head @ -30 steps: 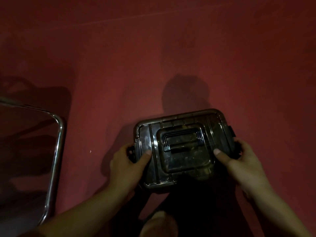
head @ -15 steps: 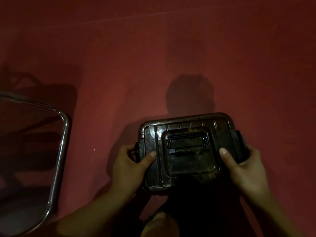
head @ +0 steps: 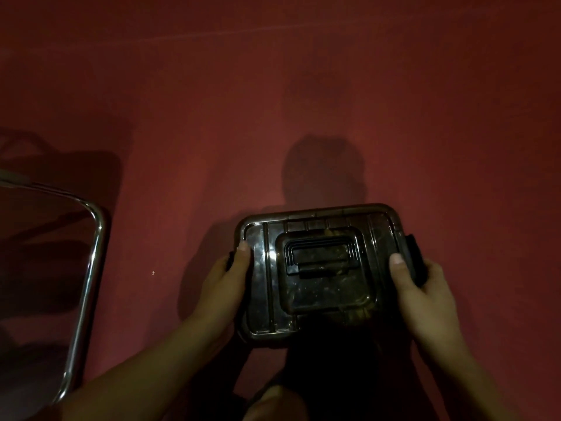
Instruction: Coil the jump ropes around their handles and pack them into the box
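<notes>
Single head-worn view, looking steeply down and forward at close range onto the red floor (head: pixel 303 101); no second view.

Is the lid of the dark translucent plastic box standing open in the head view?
No: the lid lies flat on the dark translucent plastic box, with the left hand and right hand gripping its two ends.
</notes>
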A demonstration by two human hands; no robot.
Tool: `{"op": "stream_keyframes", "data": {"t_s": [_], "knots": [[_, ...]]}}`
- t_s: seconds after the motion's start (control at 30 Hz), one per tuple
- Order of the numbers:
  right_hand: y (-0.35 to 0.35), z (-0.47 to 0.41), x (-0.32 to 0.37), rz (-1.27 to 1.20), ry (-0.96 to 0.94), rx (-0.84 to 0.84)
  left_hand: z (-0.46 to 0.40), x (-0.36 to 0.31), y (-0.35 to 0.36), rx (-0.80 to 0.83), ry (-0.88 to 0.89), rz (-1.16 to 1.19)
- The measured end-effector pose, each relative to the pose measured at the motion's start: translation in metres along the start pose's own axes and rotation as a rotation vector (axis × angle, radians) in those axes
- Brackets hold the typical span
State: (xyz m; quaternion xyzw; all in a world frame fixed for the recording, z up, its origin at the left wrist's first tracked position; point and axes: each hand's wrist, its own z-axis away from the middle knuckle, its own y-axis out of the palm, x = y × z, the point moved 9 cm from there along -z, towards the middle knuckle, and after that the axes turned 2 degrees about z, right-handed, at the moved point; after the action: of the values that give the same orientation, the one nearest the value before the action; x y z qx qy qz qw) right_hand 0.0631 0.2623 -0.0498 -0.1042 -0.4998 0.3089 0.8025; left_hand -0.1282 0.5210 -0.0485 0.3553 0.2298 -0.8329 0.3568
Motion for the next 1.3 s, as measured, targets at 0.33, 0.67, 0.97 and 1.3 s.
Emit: {"op": "stream_keyframes", "data": {"t_s": [0.33, 0.67, 0.97, 1.3], "knots": [[-0.005, -0.007, 0.001, 0.022, -0.013, -0.069, -0.015, -0.003, -0.007, -0.173, 0.041, -0.014], [-0.006, -0.003, -0.004, -0.099, -0.084, -0.113, 0.0, 0.023, -0.004, 0.01, 0.017, 0.035], [-0.014, 0.011, 0.018, 0.154, -0.196, -0.277, 0.007, 0.008, -0.017, -0.201, 0.249, -0.265], [-0.009, 0.014, -0.007, -0.208, -0.085, -0.018, 0.03, -0.02, 0.032, -0.15, 0.293, -0.722]]}}
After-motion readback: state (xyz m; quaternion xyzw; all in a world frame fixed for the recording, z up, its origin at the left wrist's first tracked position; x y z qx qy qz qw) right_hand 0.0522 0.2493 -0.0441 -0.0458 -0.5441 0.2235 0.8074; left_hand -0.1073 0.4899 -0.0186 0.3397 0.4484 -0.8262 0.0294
